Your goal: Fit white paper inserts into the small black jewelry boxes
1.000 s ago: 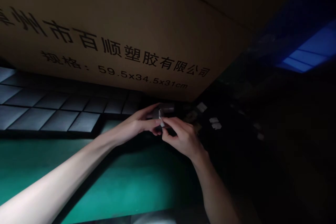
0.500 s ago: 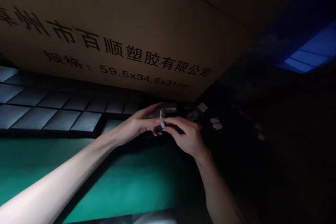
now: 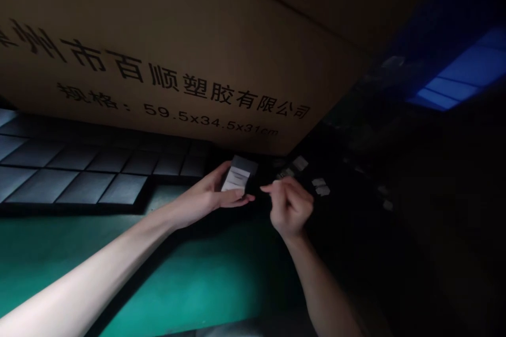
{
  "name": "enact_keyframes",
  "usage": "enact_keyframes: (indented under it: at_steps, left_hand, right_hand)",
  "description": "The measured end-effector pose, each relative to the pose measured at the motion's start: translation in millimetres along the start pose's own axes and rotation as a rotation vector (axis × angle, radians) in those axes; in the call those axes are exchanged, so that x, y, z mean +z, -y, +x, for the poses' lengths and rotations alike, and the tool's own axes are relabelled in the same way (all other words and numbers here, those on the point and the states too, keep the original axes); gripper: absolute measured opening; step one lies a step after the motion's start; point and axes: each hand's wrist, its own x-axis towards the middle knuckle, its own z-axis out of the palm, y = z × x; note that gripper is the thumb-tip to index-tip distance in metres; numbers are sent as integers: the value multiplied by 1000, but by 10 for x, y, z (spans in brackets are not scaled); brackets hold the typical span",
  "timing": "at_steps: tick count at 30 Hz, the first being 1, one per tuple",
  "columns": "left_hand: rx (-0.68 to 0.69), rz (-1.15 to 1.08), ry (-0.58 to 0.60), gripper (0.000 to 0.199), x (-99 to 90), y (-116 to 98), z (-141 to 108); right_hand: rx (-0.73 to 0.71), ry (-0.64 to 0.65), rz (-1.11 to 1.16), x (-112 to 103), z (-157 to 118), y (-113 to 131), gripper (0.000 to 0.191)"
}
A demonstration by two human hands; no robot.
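Observation:
My left hand (image 3: 213, 194) is closed around a small dark box (image 3: 244, 162), its thumb along the near side. A whitish panel (image 3: 236, 180) faces up on the box, with a thin slit or mark across it. Just to the right, apart from the box, is my right hand (image 3: 291, 205). Most of its fingers are curled in, with one fingertip pointing left toward the box. Whatever those curled fingers may hold is hidden. Both hands are over the dark area at the far edge of the green surface (image 3: 190, 279).
Rows of small black boxes (image 3: 122, 189) stand close together on the left. A large printed cardboard carton (image 3: 190, 37) rises behind the hands. Several small whitish pieces (image 3: 321, 186) lie in the dark on the right, with something blue (image 3: 454, 84) beyond.
My right hand has come away from the pale piece at the box and moved right, its fingers curling. The box in my left hand has turned, and its whitish panel now faces up.

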Motion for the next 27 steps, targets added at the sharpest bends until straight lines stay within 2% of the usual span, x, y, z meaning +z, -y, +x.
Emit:
enact_keyframes:
  at_steps: [2,4,8,12,17,21,24,27]
  left_hand:
    - [-20,-7,0,54,-5,17,2]
    - [-30,1,0,52,-10,38,5]
    - [-32,56,3,47,9,85,13]
    - [-9,82,17,56,49,90,15]
    - [-38,168,-62,52,76,55,23]
    - [-46,236,-37,45,81,50,21]
    - [-42,241,-9,48,81,59,11]
    - [-63,129,51,55,73,46,0]
  right_hand:
    - [102,-81,0,-3,8,-50,31]
    - [206,-79,1,16,11,-102,33]
    - [433,39,118,68,7,-145,35]
    - [557,202,260,57,34,-101,46]
    - [723,258,295,60,51,-57,46]
    - [766,313,340,82,27,-58,45]
    - [774,309,379,63,36,-51,44]
    - [802,279,402,25,74,-44,41]
